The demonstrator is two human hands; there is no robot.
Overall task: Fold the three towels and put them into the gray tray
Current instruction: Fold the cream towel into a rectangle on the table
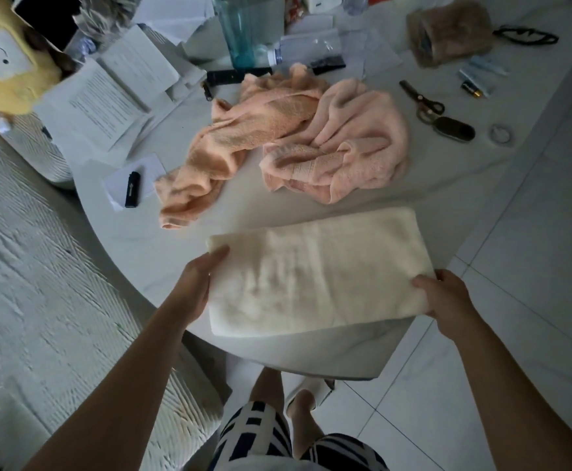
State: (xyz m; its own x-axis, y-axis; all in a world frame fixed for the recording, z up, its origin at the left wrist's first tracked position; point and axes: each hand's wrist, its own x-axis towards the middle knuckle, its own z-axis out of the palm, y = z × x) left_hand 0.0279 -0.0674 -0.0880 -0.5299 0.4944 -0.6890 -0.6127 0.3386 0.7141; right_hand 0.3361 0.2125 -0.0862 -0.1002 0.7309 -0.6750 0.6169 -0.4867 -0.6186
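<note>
Towel [315, 270], cream and folded to a flat rectangle, lies at the near edge of the white table [135, 246]. The left hand [192, 287] is at its left short edge, fingers straight along the side, thumb lying on top near the far corner; it touches the cloth without curling round it. The right hand [447, 300] is at the right short edge and grips it, thumb on top, fingers wrapped below the edge.

Further back on the table lie two unfolded towels. The peach towel [230, 144] sprawls in a long crumpled strip from the middle toward the left. The pink towel [342, 147] lies bunched just right of it, the two touching near the top. Both are apart from the cream one.

No gray tray can be made out in this view.

Left of the peach towel a black lighter [132, 189] sits on a slip of paper. Right of the pink towel lie scissors [420, 98]. Papers [104, 100] cover the far left of the table, and a yellow plush toy [9, 59] sits at the upper left
</note>
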